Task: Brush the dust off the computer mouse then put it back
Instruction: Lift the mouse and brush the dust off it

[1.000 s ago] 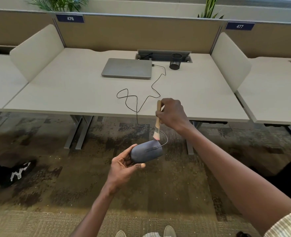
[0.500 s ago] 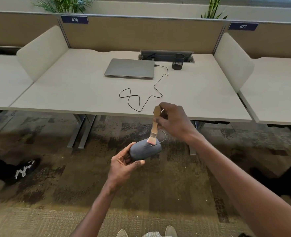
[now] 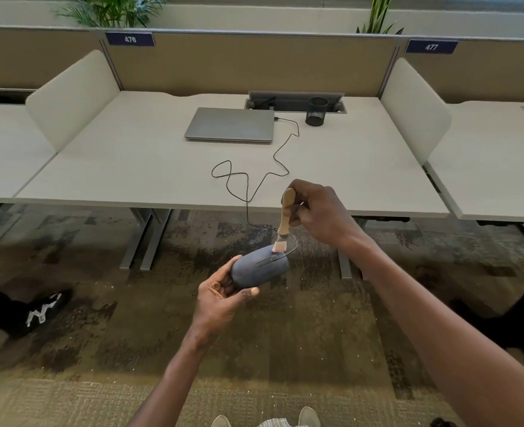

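Grey mouse (image 3: 259, 270) clasped in left hand (image 3: 220, 298), nose up-right; right hand (image 3: 322, 212) gripping brush (image 3: 283, 221).

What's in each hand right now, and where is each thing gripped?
The left hand holds the mouse by its rear end. The right hand holds the brush by its wooden handle, bristles on the mouse's front.

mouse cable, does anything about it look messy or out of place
Somewhat: the cable lies in loose loops across the desk and hangs over the front edge to the mouse, held off the desk in the left hand. Nothing looks damaged.
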The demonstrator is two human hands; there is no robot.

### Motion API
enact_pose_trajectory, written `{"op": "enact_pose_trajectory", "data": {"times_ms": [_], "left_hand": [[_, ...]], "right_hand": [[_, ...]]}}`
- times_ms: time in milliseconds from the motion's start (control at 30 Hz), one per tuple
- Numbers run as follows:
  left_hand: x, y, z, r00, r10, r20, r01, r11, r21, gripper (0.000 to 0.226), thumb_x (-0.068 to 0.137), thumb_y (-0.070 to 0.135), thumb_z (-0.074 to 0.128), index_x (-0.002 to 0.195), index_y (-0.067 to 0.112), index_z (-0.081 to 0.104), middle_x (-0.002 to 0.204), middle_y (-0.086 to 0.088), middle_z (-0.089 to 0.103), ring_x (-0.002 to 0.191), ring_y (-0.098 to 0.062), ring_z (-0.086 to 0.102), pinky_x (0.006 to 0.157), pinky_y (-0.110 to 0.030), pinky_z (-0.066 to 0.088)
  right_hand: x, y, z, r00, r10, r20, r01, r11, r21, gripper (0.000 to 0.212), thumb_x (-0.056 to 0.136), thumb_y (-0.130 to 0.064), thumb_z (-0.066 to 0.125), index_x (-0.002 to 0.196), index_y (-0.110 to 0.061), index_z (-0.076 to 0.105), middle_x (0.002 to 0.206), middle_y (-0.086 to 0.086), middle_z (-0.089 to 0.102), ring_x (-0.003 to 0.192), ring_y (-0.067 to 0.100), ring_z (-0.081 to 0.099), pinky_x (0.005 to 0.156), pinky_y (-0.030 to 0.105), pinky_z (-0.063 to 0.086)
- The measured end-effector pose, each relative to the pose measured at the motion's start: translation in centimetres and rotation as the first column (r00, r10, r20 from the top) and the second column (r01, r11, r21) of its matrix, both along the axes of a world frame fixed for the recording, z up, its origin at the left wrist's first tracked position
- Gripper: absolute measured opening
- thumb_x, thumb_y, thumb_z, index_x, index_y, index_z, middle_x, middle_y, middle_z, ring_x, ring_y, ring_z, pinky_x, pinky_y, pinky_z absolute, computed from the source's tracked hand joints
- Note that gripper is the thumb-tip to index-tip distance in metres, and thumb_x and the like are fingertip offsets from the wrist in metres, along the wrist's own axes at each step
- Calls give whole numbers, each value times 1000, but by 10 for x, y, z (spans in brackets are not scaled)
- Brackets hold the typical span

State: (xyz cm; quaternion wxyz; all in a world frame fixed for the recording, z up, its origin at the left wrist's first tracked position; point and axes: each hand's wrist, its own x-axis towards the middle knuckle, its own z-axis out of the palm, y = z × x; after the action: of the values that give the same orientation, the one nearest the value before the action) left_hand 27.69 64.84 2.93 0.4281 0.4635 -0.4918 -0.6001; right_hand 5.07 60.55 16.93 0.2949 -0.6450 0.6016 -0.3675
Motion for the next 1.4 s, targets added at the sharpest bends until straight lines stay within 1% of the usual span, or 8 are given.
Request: {"op": "enact_pose_trajectory", "data": {"times_ms": [100,267,433,667,867,1067,1233,1400], "left_hand": [[-1,-1,1,1000,2,-1,-2,1000,-3,79,64,-3,83,136,13,54,127,-7,67,115,-17,67,90,-23,55],[1,0,0,1000,2,-12,-2,1000,-3,76,67,-9,80,134,17,55,126,-6,67,116,-17,66,89,-23,55],[2,-3,1,1000,16,-16,-16,1000,-2,76,66,-8,80,134,15,54,124,-3,68,114,-16,67,89,-22,56],[5,-6,1,1000,10,-14,-10,1000,2,76,70,-14,77,137,11,52,124,-2,68,115,-15,67,89,-21,55],[4,-7,1,1000,-13,-10,13,1000,8,76,69,-14,77,136,12,52,124,-2,68,115,-14,67,88,-21,55],[4,-7,1,1000,-21,-7,21,1000,15,79,66,-10,80,137,9,52,123,-2,69,114,-16,67,88,-22,56],[6,-8,-1,1000,-13,-7,13,1000,19,83,63,-3,83,139,9,51,128,-7,67,118,-19,66,92,-25,56],[4,-6,-2,1000,-11,-8,11,1000,17,82,62,-2,83,138,10,53,126,-7,69,117,-19,66,90,-25,56]], "right_hand": [[4,-1,1,999,42,26,-41,999,-7,29,84,20,40,91,1,60,89,19,67,74,5,70,69,27,63],[-4,-2,-4,997,44,-62,-43,999,13,31,82,19,40,88,-4,60,84,15,69,80,24,71,72,45,63],[-1,-5,1,997,72,2,-72,997,14,34,82,22,39,89,-4,61,86,16,68,85,24,72,73,37,64],[-7,-9,-3,995,-32,-95,29,999,-29,27,84,16,43,88,-4,60,85,12,69,67,-3,67,72,45,61],[-4,-14,2,991,77,-109,-72,996,47,25,82,18,44,89,0,60,85,17,68,80,30,70,72,43,62],[2,-20,-10,997,-80,16,81,995,-60,25,85,18,45,88,-4,58,82,9,67,77,20,70,69,33,64],[1,-21,-3,992,-20,-121,17,1000,-26,6,88,0,65,88,-6,62,83,11,70,77,28,72,74,47,62],[-1,-21,-6,952,-128,-277,111,991,-77,5,90,-6,65,89,-8,61,82,12,70,75,31,70,72,47,59]]}}
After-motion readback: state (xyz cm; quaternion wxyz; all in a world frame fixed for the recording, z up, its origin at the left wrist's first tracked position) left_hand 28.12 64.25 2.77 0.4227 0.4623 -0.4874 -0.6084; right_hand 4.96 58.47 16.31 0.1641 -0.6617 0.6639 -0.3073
